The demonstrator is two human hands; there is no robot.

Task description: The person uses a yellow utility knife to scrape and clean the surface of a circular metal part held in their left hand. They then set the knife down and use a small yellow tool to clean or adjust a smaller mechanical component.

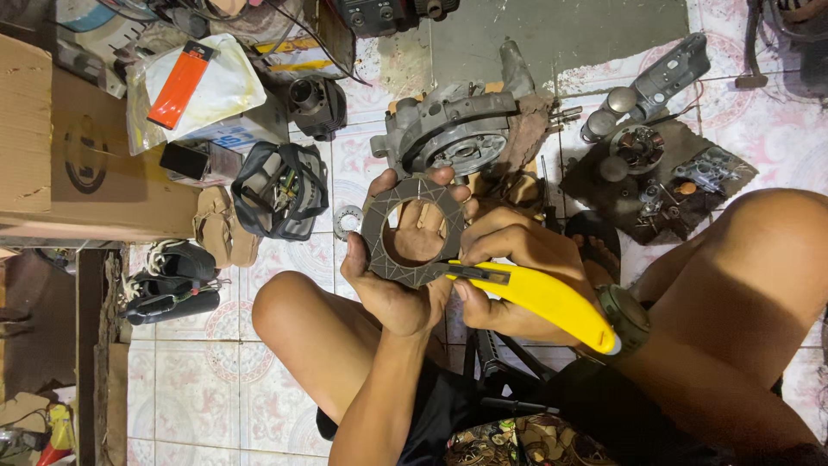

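Left hand (392, 276) holds grey ring disc (412, 229); right hand (509, 276) presses yellow cutter (543, 298) against it

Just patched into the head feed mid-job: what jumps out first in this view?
At centre, the left hand holds up a dark ring-shaped disc, and the right hand sets the blade of a yellow utility knife against its lower edge. Just beyond them, a grey metal engine casing sits on the tiled floor. Small metal parts lie scattered to the upper right.
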